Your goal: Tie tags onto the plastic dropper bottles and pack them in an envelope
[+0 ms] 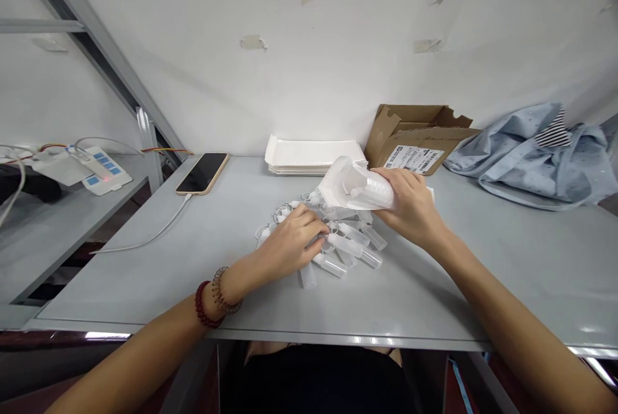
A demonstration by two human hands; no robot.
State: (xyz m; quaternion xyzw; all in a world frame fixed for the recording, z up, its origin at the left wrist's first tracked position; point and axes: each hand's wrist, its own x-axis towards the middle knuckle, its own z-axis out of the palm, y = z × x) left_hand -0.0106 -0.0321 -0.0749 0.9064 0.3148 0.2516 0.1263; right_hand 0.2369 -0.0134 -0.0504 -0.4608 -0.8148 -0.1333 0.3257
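Note:
Small clear plastic bottles (333,264) with white caps and ring loops lie in a loose pile on the grey table, several of them overlapping. My left hand (292,243) reaches into the pile, its thumb and fingers pinched at the capped end of one small bottle (345,245). My palm and fingers cover part of the heap. Just above the pile's right side, my right hand (410,205) grips a white bubble mailer (338,185). The mailer's mouth gapes to the left, and its bubble lining shows inside.
Behind the pile sits a stack of white trays or box lids (313,151). Right of it stand an open cardboard box (410,137) and a crumpled light-blue cloth (521,156). A charging phone (203,172) lies left, its cable (159,234) trailing; a power strip (109,172) is farther left.

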